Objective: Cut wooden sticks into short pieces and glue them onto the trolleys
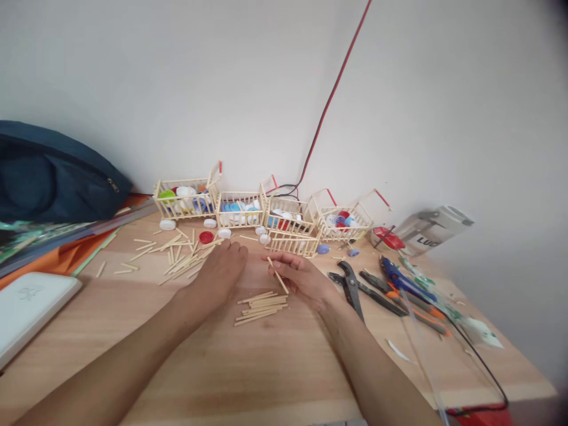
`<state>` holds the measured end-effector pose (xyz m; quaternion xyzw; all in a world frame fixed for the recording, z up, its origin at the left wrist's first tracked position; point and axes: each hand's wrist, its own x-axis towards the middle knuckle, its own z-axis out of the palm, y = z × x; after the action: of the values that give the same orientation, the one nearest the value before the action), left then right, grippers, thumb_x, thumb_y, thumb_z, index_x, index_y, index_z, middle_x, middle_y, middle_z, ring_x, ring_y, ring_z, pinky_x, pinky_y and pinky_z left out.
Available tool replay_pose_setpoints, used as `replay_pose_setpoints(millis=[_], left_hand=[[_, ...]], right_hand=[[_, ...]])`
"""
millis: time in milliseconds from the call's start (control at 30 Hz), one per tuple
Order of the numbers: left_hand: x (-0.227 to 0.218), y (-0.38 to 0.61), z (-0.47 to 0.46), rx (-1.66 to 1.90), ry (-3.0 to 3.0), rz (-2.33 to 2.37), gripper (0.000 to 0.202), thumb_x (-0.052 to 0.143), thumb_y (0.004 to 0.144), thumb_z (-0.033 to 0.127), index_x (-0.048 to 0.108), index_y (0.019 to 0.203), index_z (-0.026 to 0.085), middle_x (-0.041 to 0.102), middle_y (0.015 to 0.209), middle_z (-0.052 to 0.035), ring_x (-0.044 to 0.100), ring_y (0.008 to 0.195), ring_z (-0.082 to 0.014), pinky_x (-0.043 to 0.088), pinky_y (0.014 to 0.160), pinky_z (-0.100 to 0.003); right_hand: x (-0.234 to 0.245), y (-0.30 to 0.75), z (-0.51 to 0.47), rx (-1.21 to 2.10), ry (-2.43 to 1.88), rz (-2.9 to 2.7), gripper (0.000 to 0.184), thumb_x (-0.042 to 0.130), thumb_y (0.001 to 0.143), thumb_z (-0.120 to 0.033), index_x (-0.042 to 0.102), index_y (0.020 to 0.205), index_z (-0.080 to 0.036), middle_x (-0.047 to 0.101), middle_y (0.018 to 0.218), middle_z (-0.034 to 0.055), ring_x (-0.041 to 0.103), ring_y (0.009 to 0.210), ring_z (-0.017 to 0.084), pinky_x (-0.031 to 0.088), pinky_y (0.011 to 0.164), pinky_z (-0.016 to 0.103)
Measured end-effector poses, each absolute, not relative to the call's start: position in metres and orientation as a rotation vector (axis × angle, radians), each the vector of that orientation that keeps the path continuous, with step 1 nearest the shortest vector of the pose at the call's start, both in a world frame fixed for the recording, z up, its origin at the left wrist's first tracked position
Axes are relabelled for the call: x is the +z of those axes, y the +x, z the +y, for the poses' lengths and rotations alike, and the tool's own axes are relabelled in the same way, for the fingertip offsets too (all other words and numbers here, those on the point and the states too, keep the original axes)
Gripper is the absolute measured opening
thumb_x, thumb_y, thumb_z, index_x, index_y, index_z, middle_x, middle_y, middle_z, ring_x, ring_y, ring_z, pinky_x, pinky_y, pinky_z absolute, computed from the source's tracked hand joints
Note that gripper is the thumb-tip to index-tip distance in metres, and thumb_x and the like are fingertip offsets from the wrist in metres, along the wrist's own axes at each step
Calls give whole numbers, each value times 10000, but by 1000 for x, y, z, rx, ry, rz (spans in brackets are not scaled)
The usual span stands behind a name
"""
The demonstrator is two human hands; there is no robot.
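My right hand (302,278) pinches a short wooden stick (278,275) between thumb and fingers, tilted above the table. Just below it lies a small bundle of similar sticks (264,306), roughly side by side. My left hand (224,266) is curled, back upward, at the right edge of a loose heap of sticks (180,257); its fingertips are hidden, so what they hold cannot be seen. A red bottle cap (206,237) lies behind that heap. Several little stick-built carts (186,201) with bottle-cap wheels stand along the wall, loaded with coloured caps.
Slip-joint pliers (350,287), orange-handled pliers (419,310) and a blue glue gun (403,278) lie on the right. A clear pouch (432,231) stands behind them. On the left are a white box-like device (33,310) and a dark blue bag (53,171). A cable hangs down the wall.
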<state>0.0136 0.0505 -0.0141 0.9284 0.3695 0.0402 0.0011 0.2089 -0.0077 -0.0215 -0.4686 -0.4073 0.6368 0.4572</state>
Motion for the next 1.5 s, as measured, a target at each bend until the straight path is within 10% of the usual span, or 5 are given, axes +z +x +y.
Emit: replay_pose_setpoints(millis=[600, 1500], left_hand=[[4, 19, 49, 640, 2298, 936, 152, 440, 872, 250, 551, 787, 190, 593, 718, 15, 534, 679, -140, 347, 618, -252], [-8, 39, 49, 554, 1813, 953, 258, 590, 719, 377, 649, 835, 155, 693, 701, -24, 617, 635, -155, 443, 602, -255]], right_hand=[[-16, 206, -7, 1330, -1319, -1169, 387, 691, 742, -448, 659, 1021, -181, 617, 739, -20, 382, 513, 61, 257, 492, 217], [-28, 198, -4, 1038, -1275, -1293, 57, 608, 782, -209, 588, 835, -204, 677, 726, -8, 655, 722, 146, 483, 702, 285]])
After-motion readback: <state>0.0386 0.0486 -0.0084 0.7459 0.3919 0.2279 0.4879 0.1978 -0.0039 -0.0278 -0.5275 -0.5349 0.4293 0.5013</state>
